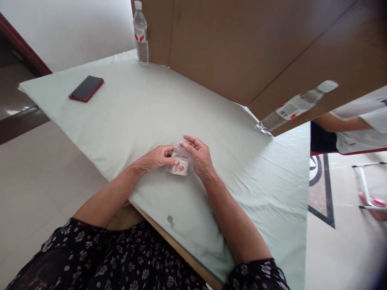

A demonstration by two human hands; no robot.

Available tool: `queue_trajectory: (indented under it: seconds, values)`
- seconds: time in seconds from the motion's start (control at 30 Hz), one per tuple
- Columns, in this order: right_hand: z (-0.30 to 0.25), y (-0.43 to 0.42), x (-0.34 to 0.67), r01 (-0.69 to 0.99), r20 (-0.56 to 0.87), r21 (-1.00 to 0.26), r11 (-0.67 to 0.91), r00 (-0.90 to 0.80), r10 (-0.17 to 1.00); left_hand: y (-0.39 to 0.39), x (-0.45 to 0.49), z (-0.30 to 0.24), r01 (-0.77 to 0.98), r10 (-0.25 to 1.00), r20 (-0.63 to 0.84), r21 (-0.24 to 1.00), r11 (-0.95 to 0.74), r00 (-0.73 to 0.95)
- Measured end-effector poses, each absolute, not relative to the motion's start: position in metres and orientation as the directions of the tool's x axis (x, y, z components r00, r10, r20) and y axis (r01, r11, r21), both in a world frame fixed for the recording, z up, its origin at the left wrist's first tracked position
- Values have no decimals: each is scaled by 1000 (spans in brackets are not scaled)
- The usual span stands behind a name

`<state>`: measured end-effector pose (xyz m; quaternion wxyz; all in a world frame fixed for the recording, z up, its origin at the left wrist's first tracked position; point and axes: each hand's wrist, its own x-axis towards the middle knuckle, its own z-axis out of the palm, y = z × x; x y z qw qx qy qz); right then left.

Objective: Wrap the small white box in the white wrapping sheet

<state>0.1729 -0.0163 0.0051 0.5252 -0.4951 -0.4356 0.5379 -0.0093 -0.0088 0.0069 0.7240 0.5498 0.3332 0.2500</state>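
Observation:
A small clear plastic bag [180, 152] with a whitish block [182, 167] in it, printed in red, is between my hands low over the table. My left hand [159, 157] grips the bag from the left, its thumb lying across the front of the block. On the other side, my right hand [200, 156] has its fingers bent toward the bag's upper edge, where the fingertips appear to pinch the film. What the block is cannot be made out through the plastic.
A pale green cloth [169, 108] covers the table. A phone in a red case [86, 88] lies at the left. Water bottles stand at the back [140, 36] and right [294, 108] against a large cardboard panel [217, 44]. Beyond the right edge, a person's arm [344, 122] shows.

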Motion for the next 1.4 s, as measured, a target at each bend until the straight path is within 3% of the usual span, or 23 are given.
queue_trajectory:
  seconds: [0.2,0.4,0.6,0.7,0.8,0.87,0.97,1.1,1.23,1.4]
  values:
    - [16,-16,173,-90,53,-994,55,30,998,-7,-15,10,14,747,-212,965,262,630]
    - [22,-35,176,194,199,-960,203,-36,979,-6,-19,12,93,823,-188,982,163,536]
    - [12,-51,174,495,412,-774,395,-79,908,-5,-19,14,183,853,-179,978,100,490]
    - [5,-54,173,565,514,-651,507,-163,842,-5,-20,15,213,858,-161,975,62,488]
    - [4,-59,174,580,525,-590,562,-254,812,-5,-19,15,228,865,-147,973,38,480]
    - [6,-64,179,574,526,-604,554,-236,817,-5,-18,15,223,867,-152,974,49,475]
    - [4,-66,192,547,534,-695,465,-40,845,-7,-17,15,208,874,-186,973,100,449]
    - [-10,-53,215,346,391,-888,302,223,893,-7,-17,13,198,908,-183,974,114,376]
    - [-27,-41,225,170,225,-968,183,276,934,-4,-17,8,126,969,-98,990,71,225]
    - [-31,-38,222,213,198,-967,141,274,941,-2,-16,5,172,993,-87,983,71,85]
